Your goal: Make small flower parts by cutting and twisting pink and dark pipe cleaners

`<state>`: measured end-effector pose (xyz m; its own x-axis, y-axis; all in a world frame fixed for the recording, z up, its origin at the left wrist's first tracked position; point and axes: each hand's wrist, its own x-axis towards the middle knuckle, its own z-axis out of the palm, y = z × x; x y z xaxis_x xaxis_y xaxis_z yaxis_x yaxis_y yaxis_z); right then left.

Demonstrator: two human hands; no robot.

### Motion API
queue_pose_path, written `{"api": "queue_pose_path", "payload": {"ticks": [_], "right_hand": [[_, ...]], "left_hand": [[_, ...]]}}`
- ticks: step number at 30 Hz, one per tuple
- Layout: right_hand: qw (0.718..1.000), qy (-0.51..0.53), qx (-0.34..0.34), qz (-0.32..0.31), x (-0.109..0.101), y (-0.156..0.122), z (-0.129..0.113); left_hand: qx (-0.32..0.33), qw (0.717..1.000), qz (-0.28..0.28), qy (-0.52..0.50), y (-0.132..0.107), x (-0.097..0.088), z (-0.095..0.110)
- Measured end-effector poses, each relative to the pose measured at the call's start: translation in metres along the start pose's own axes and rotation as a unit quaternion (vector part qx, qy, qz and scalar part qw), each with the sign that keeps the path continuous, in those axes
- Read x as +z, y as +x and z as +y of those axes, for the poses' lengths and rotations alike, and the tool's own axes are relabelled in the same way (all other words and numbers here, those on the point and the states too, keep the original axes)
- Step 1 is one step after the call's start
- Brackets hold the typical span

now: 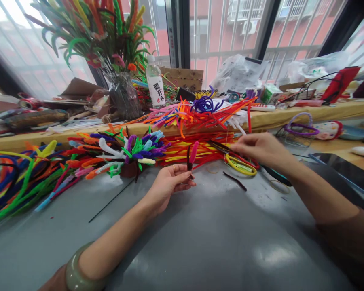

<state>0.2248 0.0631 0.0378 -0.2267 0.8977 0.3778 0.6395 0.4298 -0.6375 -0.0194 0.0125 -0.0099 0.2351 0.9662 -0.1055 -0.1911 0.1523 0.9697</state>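
Note:
My left hand [170, 182] pinches a short pink and dark brown pipe cleaner piece [191, 155], holding it upright over the grey table [200, 242]. My right hand [261, 148] reaches toward the heap of red and yellow pipe cleaners [197, 149], fingers closed round what looks like dark scissors [220, 146]. A yellow-green looped pipe cleaner [241, 166] lies just under the right hand. A short dark stem piece [235, 180] lies on the table between my hands.
A pile of mixed coloured pipe cleaners [33, 173] spreads along the left. A vase of pipe-cleaner flowers [123, 95] and a water bottle [155, 83] stand on the yellow bench behind. A long black wire [112, 200] lies on the table. A dark tablet [348, 171] sits at right.

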Motion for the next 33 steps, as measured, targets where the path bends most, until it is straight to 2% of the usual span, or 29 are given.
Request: {"api": "queue_pose_path", "payload": {"ticks": [2, 3, 6, 8, 10, 13, 16, 20, 24, 29, 33], "right_hand": [[0.974, -0.169, -0.019, -0.148, 0.008, -0.002, 0.008], [0.956, -0.222, -0.027, -0.192, 0.013, -0.004, 0.011], [0.922, -0.304, -0.034, -0.238, 0.025, -0.007, 0.017], [0.921, -0.312, -0.044, -0.227, 0.028, -0.008, 0.015], [0.940, -0.258, -0.072, -0.211, 0.031, -0.010, 0.007], [0.969, -0.022, -0.082, -0.232, 0.040, -0.013, -0.012], [0.953, 0.211, -0.026, -0.216, 0.052, -0.016, -0.028], [0.908, 0.383, 0.036, -0.168, 0.064, -0.020, -0.036], [0.886, 0.447, 0.084, -0.091, 0.069, -0.022, -0.041], [0.894, 0.438, 0.097, -0.005, 0.072, -0.025, -0.050], [0.903, 0.424, 0.069, 0.027, 0.072, -0.024, -0.052]], "left_hand": [[-0.005, 1.000, -0.009, -0.001, 0.001, 0.000, 0.000], [-0.007, 1.000, -0.013, -0.003, 0.001, 0.000, 0.000], [-0.012, 1.000, -0.021, -0.008, 0.002, 0.001, 0.001], [-0.014, 1.000, -0.021, -0.012, 0.002, 0.002, 0.002], [-0.012, 1.000, -0.014, -0.017, 0.001, 0.002, 0.001], [-0.005, 1.000, 0.002, -0.029, 0.001, 0.002, 0.001], [0.001, 0.999, 0.003, -0.041, 0.000, 0.003, 0.001], [0.005, 0.999, -0.002, -0.052, -0.001, 0.004, 0.002], [0.014, 0.998, 0.001, -0.059, -0.001, 0.005, 0.003], [0.022, 0.998, -0.002, -0.066, -0.002, 0.007, 0.002], [0.015, 0.997, -0.004, -0.071, -0.003, 0.009, 0.003]]}}
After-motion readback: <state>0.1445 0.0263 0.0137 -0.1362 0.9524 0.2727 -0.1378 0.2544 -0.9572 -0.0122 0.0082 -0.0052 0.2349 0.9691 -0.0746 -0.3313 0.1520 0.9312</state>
